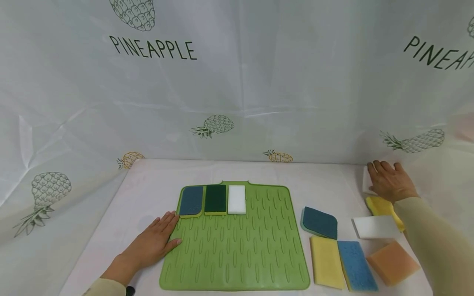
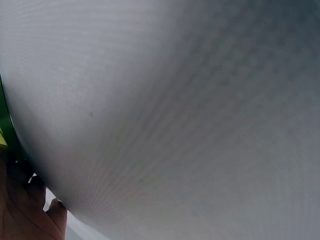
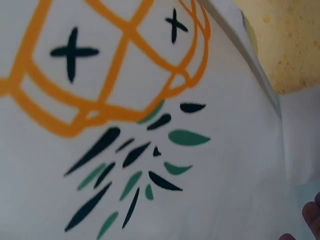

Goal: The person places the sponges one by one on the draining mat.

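Observation:
In the head view my left hand [image 1: 152, 242] rests with straight fingers at the left edge of a green ridged mat [image 1: 237, 250], fingertips near a blue-grey sponge [image 1: 191, 200]. Beside that sponge along the mat's far edge lie a dark green scouring sponge [image 1: 215, 198] and a white sponge [image 1: 237, 200]. My right hand [image 1: 392, 181] reaches to the back right corner, its spread fingers over another white sponge [image 1: 365, 181], partly hidden beneath them. Only fingertips [image 3: 312, 217] of this hand show in the right wrist view.
Right of the mat lie a dark teal sponge [image 1: 319, 223], a pale yellow one [image 1: 327, 262], a blue one [image 1: 357, 265], an orange one [image 1: 393, 262], a white one [image 1: 375, 227] and a bright yellow one [image 1: 381, 206] partly under the right sleeve. A pineapple-printed curtain [image 1: 296, 82] hangs behind.

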Demonstrator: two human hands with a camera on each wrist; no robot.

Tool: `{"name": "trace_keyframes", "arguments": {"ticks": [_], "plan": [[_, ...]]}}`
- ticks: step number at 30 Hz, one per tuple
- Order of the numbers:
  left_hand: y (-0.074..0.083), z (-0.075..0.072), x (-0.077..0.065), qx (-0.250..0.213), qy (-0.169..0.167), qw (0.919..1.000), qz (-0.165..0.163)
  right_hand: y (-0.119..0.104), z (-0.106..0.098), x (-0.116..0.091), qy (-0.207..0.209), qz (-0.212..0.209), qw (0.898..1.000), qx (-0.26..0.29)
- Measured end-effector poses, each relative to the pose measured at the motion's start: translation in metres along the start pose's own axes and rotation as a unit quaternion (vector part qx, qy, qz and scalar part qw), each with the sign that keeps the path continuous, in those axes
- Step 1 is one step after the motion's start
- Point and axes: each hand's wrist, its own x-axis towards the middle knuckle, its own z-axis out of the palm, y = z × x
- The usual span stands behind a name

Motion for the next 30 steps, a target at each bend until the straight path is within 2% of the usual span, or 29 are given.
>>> {"name": "trace_keyframes", "arguments": {"ticks": [7,15,19,23,27,30], "plan": [[0.002,-0.002,0.0,0.001,0.001,1.0,0.002,0.003,-0.007,-0.007,-0.06,0.023,0.998,0.023],[0.002,-0.002,-0.001,-0.002,0.002,1.0,0.004,-0.008,-0.006,-0.007,-0.065,0.067,0.991,0.1],[0.002,-0.003,-0.001,-0.004,0.0,1.0,0.004,-0.015,-0.005,-0.007,-0.043,0.067,0.992,0.102],[0.002,-0.003,0.0,-0.006,0.002,1.0,0.007,-0.019,-0.005,-0.007,0.007,0.07,0.995,0.072],[0.003,-0.003,0.0,-0.007,0.004,0.9999,0.008,-0.021,-0.009,-0.006,0.06,0.082,0.994,0.05],[0.002,-0.003,-0.001,-0.01,0.002,0.9999,0.005,-0.026,-0.015,0.001,0.073,0.091,0.992,0.048]]}}
